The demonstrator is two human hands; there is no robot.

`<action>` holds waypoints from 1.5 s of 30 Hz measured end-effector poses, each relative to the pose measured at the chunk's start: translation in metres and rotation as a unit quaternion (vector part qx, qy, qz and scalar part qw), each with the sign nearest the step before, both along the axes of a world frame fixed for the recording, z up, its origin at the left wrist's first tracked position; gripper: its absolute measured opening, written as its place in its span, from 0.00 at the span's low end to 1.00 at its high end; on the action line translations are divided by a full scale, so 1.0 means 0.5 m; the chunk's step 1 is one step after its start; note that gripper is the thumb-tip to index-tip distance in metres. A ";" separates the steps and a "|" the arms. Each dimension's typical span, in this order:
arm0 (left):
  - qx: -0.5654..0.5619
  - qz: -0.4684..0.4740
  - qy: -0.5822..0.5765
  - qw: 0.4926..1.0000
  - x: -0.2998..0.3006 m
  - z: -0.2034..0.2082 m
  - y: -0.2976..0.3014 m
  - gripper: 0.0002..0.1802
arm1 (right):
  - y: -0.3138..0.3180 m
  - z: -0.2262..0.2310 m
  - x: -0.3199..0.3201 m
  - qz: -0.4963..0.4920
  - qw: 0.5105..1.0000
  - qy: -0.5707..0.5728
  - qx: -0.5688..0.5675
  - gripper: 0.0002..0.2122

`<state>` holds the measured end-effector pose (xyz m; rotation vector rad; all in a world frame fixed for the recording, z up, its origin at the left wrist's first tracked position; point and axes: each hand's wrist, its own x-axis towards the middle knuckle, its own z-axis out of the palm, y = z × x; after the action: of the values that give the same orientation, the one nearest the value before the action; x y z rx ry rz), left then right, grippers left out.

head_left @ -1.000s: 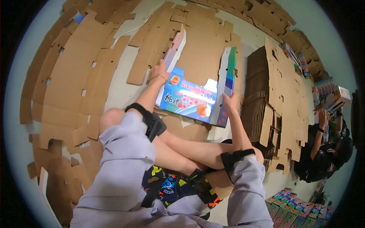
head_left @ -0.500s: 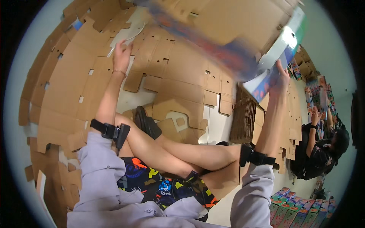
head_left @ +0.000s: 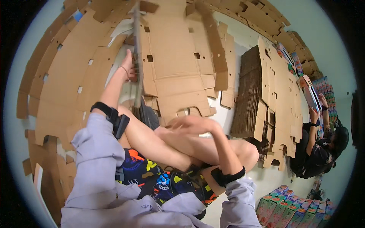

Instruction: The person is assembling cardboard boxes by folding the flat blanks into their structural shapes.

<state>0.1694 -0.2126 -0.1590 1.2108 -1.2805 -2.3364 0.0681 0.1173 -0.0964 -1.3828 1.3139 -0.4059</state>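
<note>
We have a brown cardboard sheet (head_left: 173, 62) directly ahead of the crossed legs (head_left: 144, 146), plain face up, slots and holes cut through it. Along its left side we note a narrow flap (head_left: 138, 57) standing up, seen almost edge-on; along its right side another raised strip (head_left: 213, 45), slanted and a little blurred.

We find the left hand (head_left: 129, 67) at the outer side of the narrow flap, fingers reaching to it; we cannot tell whether they grip it. A thin bracelet (head_left: 124, 72) circles that wrist. The right hand (head_left: 184, 125) hangs over the shins, nearer the body than the sheet's middle; motion blur, so we cannot tell how wide its fingers stand.

To the right we log a thick stack of flat cardboard (head_left: 247, 95); beyond it, a co-worker (head_left: 323, 152) in dark clothing holds up a box (head_left: 310, 93). Lower right: a row of colourful cartons (head_left: 283, 209). Left: more cardboard sheets (head_left: 62, 83), overlapping.
</note>
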 end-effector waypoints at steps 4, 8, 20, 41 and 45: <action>-0.066 -0.035 -0.102 0.992 -0.009 -0.012 -0.004 0.48 | 0.031 -0.035 -0.128 -0.350 0.936 0.050 0.009 0.21; -0.159 -0.108 -0.164 0.967 -0.030 0.016 0.056 0.53 | 0.084 -0.186 -0.236 -0.552 0.822 0.135 -0.026 0.25; -0.181 -0.090 -0.113 0.973 -0.034 0.050 0.124 0.59 | 0.083 -0.208 -0.219 -0.498 0.793 0.349 0.025 0.23; 0.135 0.054 0.504 0.851 -0.032 -0.105 -0.042 0.25 | 0.081 -0.058 -0.170 -0.443 0.774 -0.418 -0.173 0.21; 0.080 0.036 0.401 0.912 -0.073 -0.009 0.088 0.22 | 0.119 -0.109 -0.201 -0.315 0.835 -0.425 -0.154 0.15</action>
<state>0.1331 -0.1688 -0.1636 0.2199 -0.7422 -2.4811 -0.0325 0.1770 -0.1509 -0.7716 0.9077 -1.5452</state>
